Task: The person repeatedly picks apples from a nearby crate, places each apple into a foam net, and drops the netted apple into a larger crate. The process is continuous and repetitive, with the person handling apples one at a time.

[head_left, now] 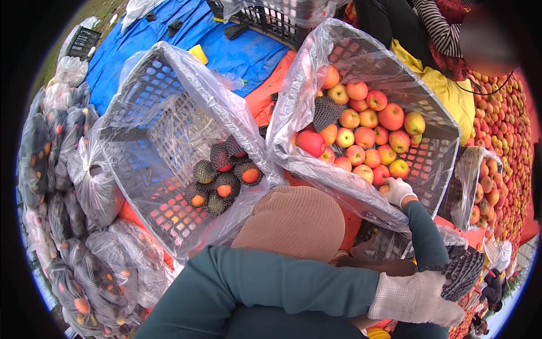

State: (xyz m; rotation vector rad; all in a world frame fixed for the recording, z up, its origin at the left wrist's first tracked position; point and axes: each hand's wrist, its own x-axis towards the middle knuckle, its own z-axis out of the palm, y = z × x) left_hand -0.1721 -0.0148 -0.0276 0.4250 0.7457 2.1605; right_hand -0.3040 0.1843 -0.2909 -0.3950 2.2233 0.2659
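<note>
Left hand [416,298], gloved, grips black foam nets [463,272]; right hand [397,191] grasps one apple [385,189]; two crates [435,164].

one head-worn fisheye view looks steeply down from close above, facing forward over two tilted plastic-lined crates [169,130] to a blue tarp [169,39] beyond. straight edges bow toward the dark round rim, so the outermost parts are perhaps too warped to judge.

ground: blue tarp [141,39] + orange sheet [271,93]
on it: 2 lined crates [141,107], bagged fruit [73,271]
</note>
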